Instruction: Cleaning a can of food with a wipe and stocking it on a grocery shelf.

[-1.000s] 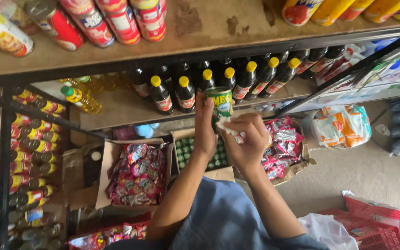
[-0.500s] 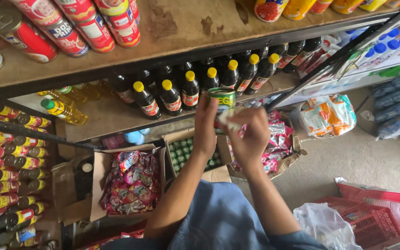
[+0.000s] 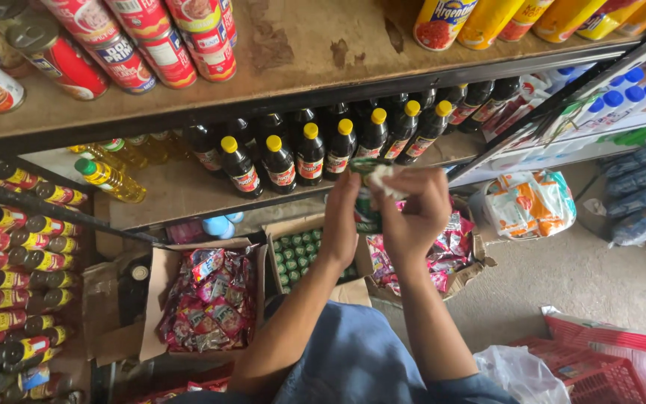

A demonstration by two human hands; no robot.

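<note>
Green-labelled dark bottle (image 3: pixel 368 213), held before the shelf of yellow-capped dark bottles (image 3: pixel 309 153), gripped by left hand (image 3: pixel 340 217) while right hand (image 3: pixel 416 209) pinches a white cloth (image 3: pixel 383 176) against its top.

Soft even daylight, brighter on the floor (image 3: pixel 562 277) at right, dim lower shelves at left, slight motion blur, wide-angle bending at edges

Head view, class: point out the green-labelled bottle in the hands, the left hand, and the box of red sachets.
green-labelled bottle (image 3: pixel 368 213), head view, label.
left hand (image 3: pixel 340 217), head view, back of hand.
box of red sachets (image 3: pixel 160 275), head view, cardboard flap.
</note>
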